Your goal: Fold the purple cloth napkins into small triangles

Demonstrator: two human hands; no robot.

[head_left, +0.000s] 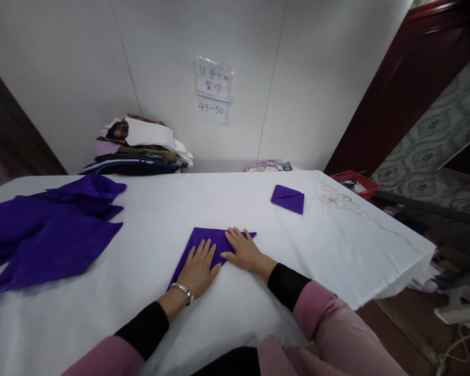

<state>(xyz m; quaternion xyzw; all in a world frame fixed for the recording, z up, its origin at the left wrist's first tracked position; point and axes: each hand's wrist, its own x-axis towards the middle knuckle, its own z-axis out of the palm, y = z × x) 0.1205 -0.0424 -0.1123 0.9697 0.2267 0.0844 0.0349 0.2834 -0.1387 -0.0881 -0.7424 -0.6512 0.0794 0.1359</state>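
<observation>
Flat on the white-covered table lies a purple cloth napkin [207,234], folded to a triangle-like shape with a point toward the right. My left hand [198,269], with a silver bracelet at the wrist, presses flat on its left part, fingers stretched out. On its right part rests my right hand [243,250], palm down and fingers spread. Part of the napkin is hidden under both hands. Farther back to the right sits a small folded purple napkin [288,199]. A loose heap of purple cloths [58,224] spreads over the table's left side.
A pile of folded clothes [141,146] stands by the wall behind the table. A handwritten paper sign [214,86] is stuck on the wall. Past the table's right edge is a red basket [356,184]. The white tablecloth [152,209] hangs over the edge at right.
</observation>
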